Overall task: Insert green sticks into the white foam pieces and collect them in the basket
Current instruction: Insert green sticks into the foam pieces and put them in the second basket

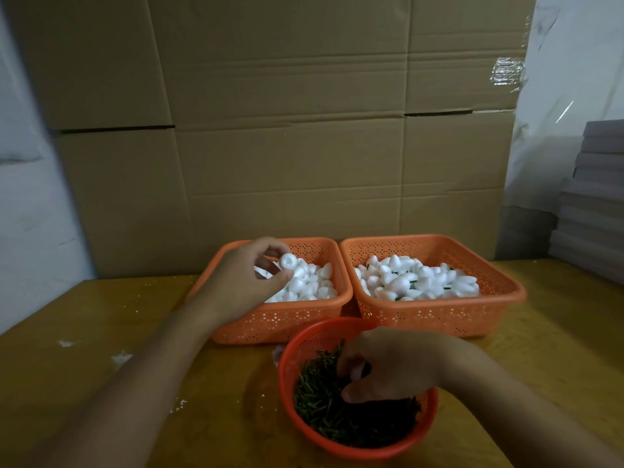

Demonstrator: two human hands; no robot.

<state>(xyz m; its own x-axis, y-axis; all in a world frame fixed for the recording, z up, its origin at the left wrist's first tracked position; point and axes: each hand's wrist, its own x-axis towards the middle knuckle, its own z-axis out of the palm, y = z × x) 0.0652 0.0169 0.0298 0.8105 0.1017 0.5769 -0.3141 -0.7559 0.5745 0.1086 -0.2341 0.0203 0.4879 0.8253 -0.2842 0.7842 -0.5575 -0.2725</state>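
Note:
My left hand (248, 282) hovers over the left orange basket (304, 315) and pinches one white foam piece (288, 261) between thumb and fingers. That basket holds several plain foam pieces (310, 282). The right orange basket (439, 312) holds foam pieces with green sticks in them (415, 276). My right hand (388, 366) reaches into the round red basket (293, 349) of green sticks (317, 390), fingers curled down among them. Whether it grips a stick is hidden.
All three baskets stand on a wooden table (135, 366) with white foam crumbs (121, 358) on its left part. A wall of cardboard boxes (287, 130) rises behind. Stacked grey sheets (594, 204) stand at the far right.

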